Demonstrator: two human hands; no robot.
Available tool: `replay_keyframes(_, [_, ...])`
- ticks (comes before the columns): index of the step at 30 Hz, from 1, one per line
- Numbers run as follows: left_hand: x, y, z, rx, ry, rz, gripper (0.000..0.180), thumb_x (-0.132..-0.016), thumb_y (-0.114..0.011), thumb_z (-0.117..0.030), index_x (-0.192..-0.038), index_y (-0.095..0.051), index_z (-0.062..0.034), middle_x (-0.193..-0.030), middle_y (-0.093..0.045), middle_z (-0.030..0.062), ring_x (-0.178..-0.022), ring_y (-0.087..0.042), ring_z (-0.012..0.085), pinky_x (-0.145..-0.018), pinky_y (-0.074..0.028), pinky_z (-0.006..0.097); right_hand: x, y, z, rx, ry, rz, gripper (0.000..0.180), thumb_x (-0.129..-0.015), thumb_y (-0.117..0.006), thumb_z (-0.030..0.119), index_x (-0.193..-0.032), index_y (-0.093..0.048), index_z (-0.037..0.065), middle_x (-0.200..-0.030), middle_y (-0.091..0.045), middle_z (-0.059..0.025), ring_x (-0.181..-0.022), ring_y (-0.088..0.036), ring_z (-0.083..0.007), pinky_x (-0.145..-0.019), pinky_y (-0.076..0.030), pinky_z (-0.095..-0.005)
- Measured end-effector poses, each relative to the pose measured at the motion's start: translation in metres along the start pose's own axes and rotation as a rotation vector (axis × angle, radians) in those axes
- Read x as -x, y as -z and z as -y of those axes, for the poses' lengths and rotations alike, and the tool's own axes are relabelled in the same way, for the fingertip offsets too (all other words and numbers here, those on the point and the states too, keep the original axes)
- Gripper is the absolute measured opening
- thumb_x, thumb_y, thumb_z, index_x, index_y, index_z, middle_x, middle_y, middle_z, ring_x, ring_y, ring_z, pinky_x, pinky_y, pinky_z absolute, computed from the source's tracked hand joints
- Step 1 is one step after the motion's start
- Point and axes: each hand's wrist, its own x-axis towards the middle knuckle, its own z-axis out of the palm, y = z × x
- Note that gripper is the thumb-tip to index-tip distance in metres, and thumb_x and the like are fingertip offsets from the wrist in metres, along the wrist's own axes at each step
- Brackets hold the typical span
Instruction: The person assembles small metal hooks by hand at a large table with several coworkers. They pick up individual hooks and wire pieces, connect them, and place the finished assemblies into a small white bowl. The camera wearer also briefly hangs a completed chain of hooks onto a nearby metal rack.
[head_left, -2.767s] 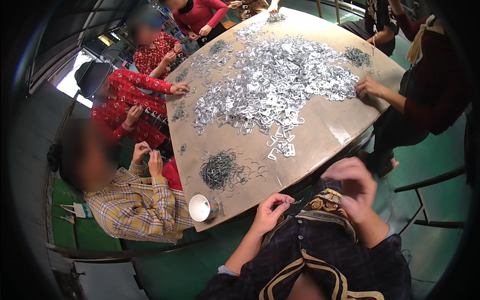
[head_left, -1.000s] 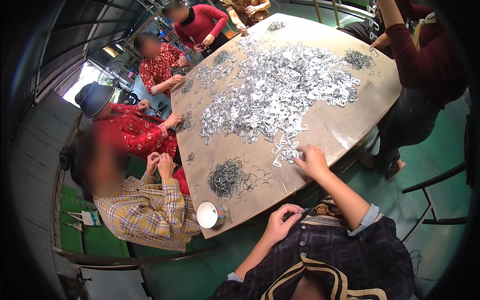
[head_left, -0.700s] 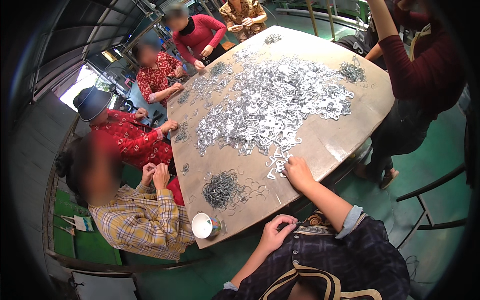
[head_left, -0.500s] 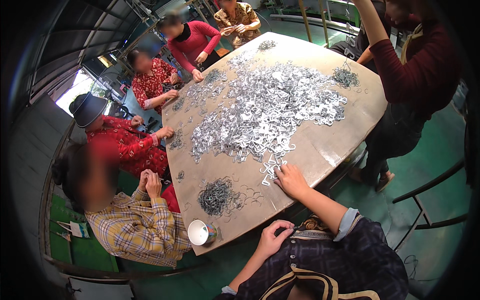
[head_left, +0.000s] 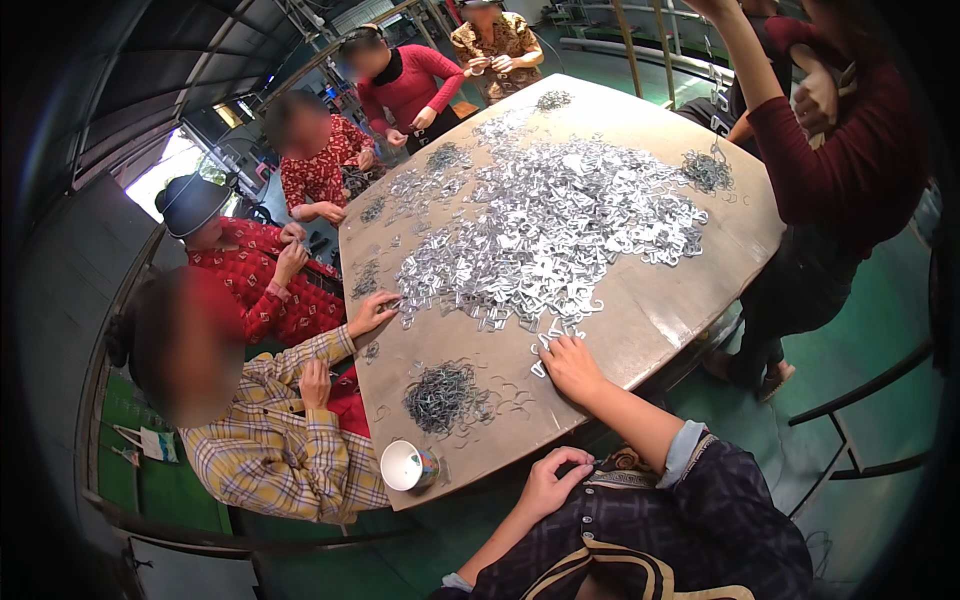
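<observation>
My right hand lies over a few loose flat silver metal hooks at the near edge of a big heap of such pieces. Its fingers are stretched out and touch them; the fingertips are partly hidden. My left hand is drawn in just off the table's near edge, fingers curled and thumb pressed to them; whatever they may hold is too small to make out. To the left on the table lies a pile of dark bent wire pieces, with single ones scattered beside it.
A white paper cup stands at the table's near left corner. Several people sit along the left side; one in yellow plaid reaches toward the heap. A person in dark red stands at the right. More wire piles dot the brown tabletop.
My right hand has shifted slightly over the loose hooks, covering more of them. The plaid-sleeved co-worker's hand has reached out to the heap's left edge. My left hand stays about where it was.
</observation>
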Motion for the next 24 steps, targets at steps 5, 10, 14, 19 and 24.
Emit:
replay_keyframes(5, [-0.003,0.000,0.000,-0.034,-0.087,-0.010,0.009,-0.087,-0.068,-0.003,-0.092,-0.062,0.0004,-0.100,-0.069,0.0087,-0.084,-0.062,0.0113,-0.075,-0.050,0.026,0.002,-0.005,-0.001,0.005,0.049,0.111,0.016,-0.082,-0.053,0.012,-0.082,-0.066,0.004,-0.083,-0.059,-0.0072,-0.090,-0.055,-0.0233,-0.079,-0.043,-0.0352])
replay_keyframes(10, [0.002,0.002,-0.007,-0.021,-0.010,-0.014,0.010,-0.086,-0.068,-0.005,-0.091,-0.063,0.0008,-0.097,-0.068,0.0092,-0.093,-0.065,0.0176,-0.086,-0.049,0.030,0.001,0.002,-0.002,0.015,0.086,0.160,0.015,-0.081,-0.053,0.011,-0.082,-0.066,0.003,-0.086,-0.059,-0.0085,-0.091,-0.055,-0.0249,-0.078,-0.045,-0.0353])
replay_keyframes(14, [0.001,0.000,-0.007,-0.034,-0.055,0.008,0.009,-0.086,-0.068,-0.003,-0.092,-0.062,0.0011,-0.098,-0.069,0.0096,-0.095,-0.065,0.0171,-0.088,-0.048,0.030,0.000,-0.008,-0.004,-0.075,-0.065,0.093,0.013,-0.081,-0.053,0.009,-0.082,-0.065,0.003,-0.092,-0.057,-0.0111,-0.093,-0.055,-0.0277,-0.078,-0.047,-0.0373])
replay_keyframes(19, [0.002,0.001,-0.008,-0.053,-0.054,0.003,0.009,-0.085,-0.068,-0.002,-0.092,-0.062,0.0010,-0.098,-0.069,0.0099,-0.095,-0.065,0.0177,-0.089,-0.048,0.030,-0.001,-0.013,-0.011,-0.184,-0.161,0.113,0.011,-0.081,-0.052,0.006,-0.088,-0.061,0.001,-0.091,-0.055,-0.0148,-0.089,-0.057,-0.0323,-0.077,-0.048,-0.0424])
replay_keyframes(24, [0.004,0.004,-0.003,-0.061,-0.060,-0.028,0.010,-0.085,-0.068,-0.002,-0.092,-0.062,0.0011,-0.098,-0.069,0.0099,-0.095,-0.065,0.0177,-0.088,-0.049,0.031,-0.004,-0.002,-0.009,-0.248,-0.148,0.201,0.012,-0.083,-0.051,0.005,-0.089,-0.060,0.000,-0.092,-0.056,-0.0164,-0.089,-0.059,-0.0337,-0.076,-0.049,-0.0437])
